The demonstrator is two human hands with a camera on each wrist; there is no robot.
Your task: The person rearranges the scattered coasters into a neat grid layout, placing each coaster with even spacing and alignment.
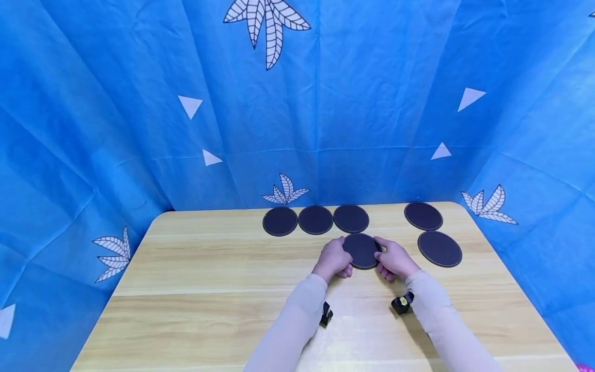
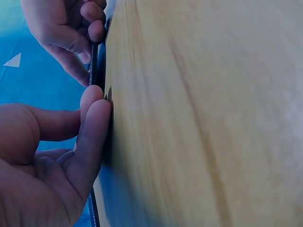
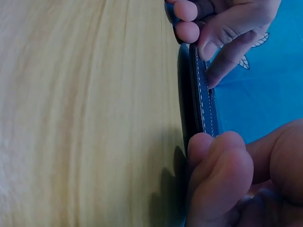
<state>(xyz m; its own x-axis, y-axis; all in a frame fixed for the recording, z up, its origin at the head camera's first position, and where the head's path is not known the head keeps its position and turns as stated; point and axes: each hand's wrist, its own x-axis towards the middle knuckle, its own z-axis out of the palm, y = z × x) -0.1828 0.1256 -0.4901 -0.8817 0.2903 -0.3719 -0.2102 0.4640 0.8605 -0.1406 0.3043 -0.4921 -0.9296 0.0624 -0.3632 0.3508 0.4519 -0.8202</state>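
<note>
A round black coaster [image 1: 361,250] with a stitched rim lies between both hands near the middle right of the table. My left hand [image 1: 335,257] pinches its left edge with thumb and fingers. On the opposite edge my right hand [image 1: 395,260] holds it the same way. Seen edge-on in the right wrist view, the coaster [image 3: 204,101] shows pale stitching and a dark shadow beside it on the wood. In the left wrist view the fingers [image 2: 97,125] of the left hand cover part of the rim. Whether the coaster touches the table, I cannot tell.
Along the back edge, a row of black coasters lies side by side: a left one [image 1: 280,221], a middle one [image 1: 315,220] and a right one [image 1: 350,218]. Two more, a far coaster [image 1: 423,216] and a near coaster [image 1: 439,249], lie to the right. A blue curtain [image 1: 353,103] hangs behind the wooden table [image 1: 200,289].
</note>
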